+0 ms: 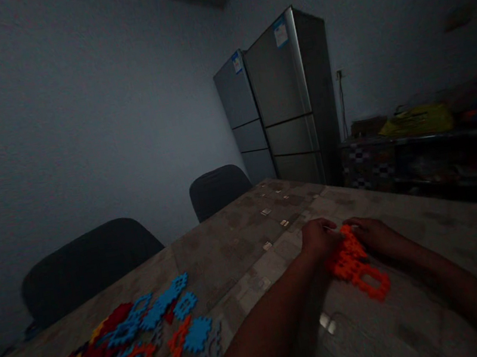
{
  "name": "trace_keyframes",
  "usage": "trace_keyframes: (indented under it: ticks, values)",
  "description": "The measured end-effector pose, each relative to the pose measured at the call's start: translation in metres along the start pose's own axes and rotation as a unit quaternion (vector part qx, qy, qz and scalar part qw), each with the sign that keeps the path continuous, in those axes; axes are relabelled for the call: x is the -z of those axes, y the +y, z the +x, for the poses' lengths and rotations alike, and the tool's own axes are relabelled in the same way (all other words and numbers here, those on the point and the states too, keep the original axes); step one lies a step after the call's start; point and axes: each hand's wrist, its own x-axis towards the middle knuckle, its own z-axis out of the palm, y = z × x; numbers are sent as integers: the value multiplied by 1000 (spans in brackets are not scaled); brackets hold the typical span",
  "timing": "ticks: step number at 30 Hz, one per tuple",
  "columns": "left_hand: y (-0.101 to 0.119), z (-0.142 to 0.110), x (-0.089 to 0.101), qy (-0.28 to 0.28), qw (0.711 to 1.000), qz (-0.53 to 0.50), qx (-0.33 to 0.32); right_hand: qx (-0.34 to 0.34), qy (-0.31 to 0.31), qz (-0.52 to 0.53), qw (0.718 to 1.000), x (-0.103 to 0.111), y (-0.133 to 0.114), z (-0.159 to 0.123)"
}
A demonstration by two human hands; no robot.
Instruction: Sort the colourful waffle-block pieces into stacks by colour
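Observation:
Orange interlocking plastic pieces (346, 261) with toothed edges are joined into one cluster on the right half of the table. One piece with an oblong opening sticks out toward me, flat on or close to the tabletop. My left hand (320, 237) grips the cluster from the left, fingers curled at its far end. On the opposite side, my right hand (373, 234) closes its fingers against the same far end. Dim light and blur hide exactly where the fingertips press.
A loose pile of blue, red, yellow, green and grey toothed pieces (124, 347) spreads over the table's left front. Dark chairs (219, 187) line the far left edge of the patterned table (226, 247). Behind stand two refrigerators (283, 99) and a shelf with a yellow bag (419, 120).

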Motion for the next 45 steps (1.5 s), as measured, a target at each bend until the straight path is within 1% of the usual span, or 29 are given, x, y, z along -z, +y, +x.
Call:
trace_keyframes:
  ticks: [3, 7, 11, 19, 22, 27, 36, 41, 45]
  values:
    - [4, 4, -2, 8, 1000, 2, 5, 8, -15, 13, 1000, 1, 0, 0]
    - [8, 6, -4, 26, 999, 11, 14, 15, -19, 18, 1000, 3, -2, 0]
    - [8, 5, -6, 41, 999, 16, 12, 23, -18, 24, 999, 3, -7, -4]
    - [5, 6, -5, 49, 999, 7, 1, 15, -11, 36, 999, -4, -9, -6]
    - [-3, 7, -2, 42, 999, -1, 12, 13, -7, 35, 999, -3, -8, -5]
    - [-14, 1, -1, 15, 999, -9, 28, 15, -3, 24, 1000, -2, -9, -6]
    - [-21, 0, -5, 8, 999, -37, -2, 17, 11, -24, 999, -11, -6, -6]
    - [-28, -2, -9, -5, 999, -51, -17, 6, 9, -55, 998, -13, -10, -9]
    - [-28, -6, -10, -24, 998, -56, -35, 6, 1, -73, 997, -13, -16, -11]
